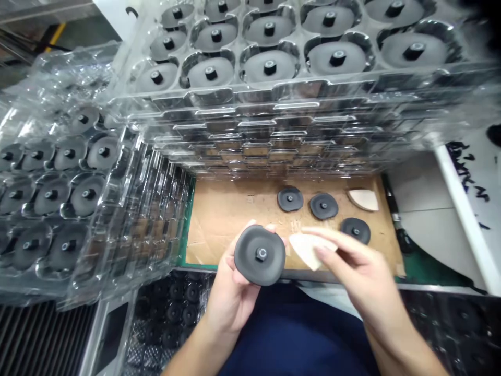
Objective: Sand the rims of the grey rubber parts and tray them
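Note:
My left hand (229,292) grips a dark grey rubber disc (260,255) with a small metal hub in its middle, face up above my lap. My right hand (362,277) pinches a cream wedge-shaped piece (307,248) just right of the disc, its tip close to the disc's edge. Three more grey discs (290,199) (324,206) (355,230) lie on the cardboard sheet (223,214) beyond my hands. A second cream wedge (364,199) lies at the sheet's far right.
A tall stack of clear plastic trays (274,130) filled with discs stands behind the cardboard. Further trays with discs (55,198) are stacked at the left. A bin of small black parts (172,318) sits lower left. A white surface (450,209) is at the right.

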### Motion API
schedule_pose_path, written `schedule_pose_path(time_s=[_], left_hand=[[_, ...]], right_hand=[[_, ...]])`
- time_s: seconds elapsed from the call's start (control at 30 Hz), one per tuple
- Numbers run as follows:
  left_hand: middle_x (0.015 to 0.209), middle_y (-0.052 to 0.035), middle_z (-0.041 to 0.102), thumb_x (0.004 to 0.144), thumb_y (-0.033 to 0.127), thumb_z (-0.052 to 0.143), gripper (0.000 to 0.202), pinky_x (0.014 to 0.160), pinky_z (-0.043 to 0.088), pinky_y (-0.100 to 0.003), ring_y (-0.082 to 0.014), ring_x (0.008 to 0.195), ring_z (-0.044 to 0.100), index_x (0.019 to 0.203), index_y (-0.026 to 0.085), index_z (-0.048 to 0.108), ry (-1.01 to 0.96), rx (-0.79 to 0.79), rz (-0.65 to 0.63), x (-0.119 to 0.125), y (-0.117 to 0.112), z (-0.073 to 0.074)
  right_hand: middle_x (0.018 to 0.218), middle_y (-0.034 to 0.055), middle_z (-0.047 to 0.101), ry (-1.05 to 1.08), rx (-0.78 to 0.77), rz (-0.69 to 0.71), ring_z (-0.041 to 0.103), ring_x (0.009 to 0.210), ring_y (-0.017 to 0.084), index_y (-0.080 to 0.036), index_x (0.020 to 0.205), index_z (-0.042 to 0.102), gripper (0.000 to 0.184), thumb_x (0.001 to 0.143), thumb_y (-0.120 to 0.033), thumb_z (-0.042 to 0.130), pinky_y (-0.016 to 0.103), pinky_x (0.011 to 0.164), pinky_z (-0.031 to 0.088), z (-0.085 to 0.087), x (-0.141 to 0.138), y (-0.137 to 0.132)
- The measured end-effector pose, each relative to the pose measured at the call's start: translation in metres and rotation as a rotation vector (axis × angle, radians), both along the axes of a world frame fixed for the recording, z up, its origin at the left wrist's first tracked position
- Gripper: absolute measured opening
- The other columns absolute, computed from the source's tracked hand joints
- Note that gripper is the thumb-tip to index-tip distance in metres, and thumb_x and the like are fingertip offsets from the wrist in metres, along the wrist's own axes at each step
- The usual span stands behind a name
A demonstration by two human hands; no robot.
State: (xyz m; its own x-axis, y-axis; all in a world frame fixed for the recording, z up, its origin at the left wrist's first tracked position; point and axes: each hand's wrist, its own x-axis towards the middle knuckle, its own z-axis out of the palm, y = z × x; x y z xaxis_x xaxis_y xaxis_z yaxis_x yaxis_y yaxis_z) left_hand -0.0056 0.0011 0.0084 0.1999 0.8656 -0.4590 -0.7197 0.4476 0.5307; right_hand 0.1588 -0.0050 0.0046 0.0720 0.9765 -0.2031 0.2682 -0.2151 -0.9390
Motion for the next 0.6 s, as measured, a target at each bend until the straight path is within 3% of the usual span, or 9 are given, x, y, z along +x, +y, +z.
schedule_pose_path(time_s=[0.07,0.17,0.23,0.3,0.47,0.6], left_hand=[[0.106,0.0019,0.072,0.068,0.018,0.075,0.038,0.084,0.051,-0.02,-0.0156,0.098,0.065,0.104,0.028,0.067,0.015,0.013,-0.01,0.002,-0.002,0.0],[0.105,-0.001,0.071,0.067,0.027,0.076,0.037,0.089,0.049,-0.023,-0.0163,0.1,0.064,0.103,0.025,0.067,0.041,0.027,-0.016,-0.001,-0.006,-0.002],[0.107,-0.0009,0.069,0.067,0.03,0.076,0.039,0.093,0.048,-0.029,-0.0184,0.1,0.064,0.104,0.027,0.066,0.064,0.009,0.001,-0.004,-0.008,-0.005],[0.106,0.0009,0.069,0.065,0.026,0.077,0.04,0.091,0.049,-0.029,-0.0175,0.097,0.065,0.103,0.029,0.066,0.087,-0.025,0.024,-0.005,-0.009,-0.007],[0.094,-0.0024,0.072,0.063,0.037,0.077,0.034,0.088,0.049,-0.026,-0.018,0.095,0.065,0.093,0.022,0.07,0.057,-0.07,-0.046,0.002,-0.006,-0.001],[0.1,0.0001,0.071,0.053,0.028,0.084,0.047,0.089,0.049,-0.028,-0.0179,0.094,0.065,0.098,0.027,0.069,0.029,-0.088,-0.023,-0.005,-0.001,0.001]], right_hand=[[0.107,-0.0003,0.069,-0.107,0.273,0.004,0.064,0.095,0.017,-0.027,0.108,0.065,0.023,0.087,-0.024,0.056,0.027,0.08,0.049,0.025,-0.009,0.011],[0.098,0.007,0.07,-0.216,0.567,0.304,0.063,0.083,0.018,-0.013,0.111,0.063,0.026,0.09,-0.016,0.048,0.031,0.075,0.047,0.052,-0.024,0.021],[0.087,0.0059,0.07,-0.21,0.536,0.529,0.061,0.073,0.016,-0.01,0.106,0.064,0.025,0.089,-0.013,0.046,0.03,0.068,0.045,0.059,-0.03,0.023],[0.083,0.0018,0.069,-0.198,0.428,0.641,0.06,0.07,0.014,-0.014,0.1,0.066,0.022,0.088,-0.01,0.048,0.027,0.064,0.043,0.058,-0.034,0.026],[0.083,0.0067,0.067,-0.264,0.558,0.41,0.058,0.074,0.017,-0.009,0.105,0.063,0.025,0.09,-0.013,0.043,0.031,0.069,0.04,0.048,-0.038,0.03],[0.081,-0.0008,0.067,-0.14,0.419,0.621,0.057,0.07,0.011,-0.016,0.101,0.063,0.021,0.088,-0.009,0.048,0.025,0.066,0.038,0.05,-0.019,0.023]])
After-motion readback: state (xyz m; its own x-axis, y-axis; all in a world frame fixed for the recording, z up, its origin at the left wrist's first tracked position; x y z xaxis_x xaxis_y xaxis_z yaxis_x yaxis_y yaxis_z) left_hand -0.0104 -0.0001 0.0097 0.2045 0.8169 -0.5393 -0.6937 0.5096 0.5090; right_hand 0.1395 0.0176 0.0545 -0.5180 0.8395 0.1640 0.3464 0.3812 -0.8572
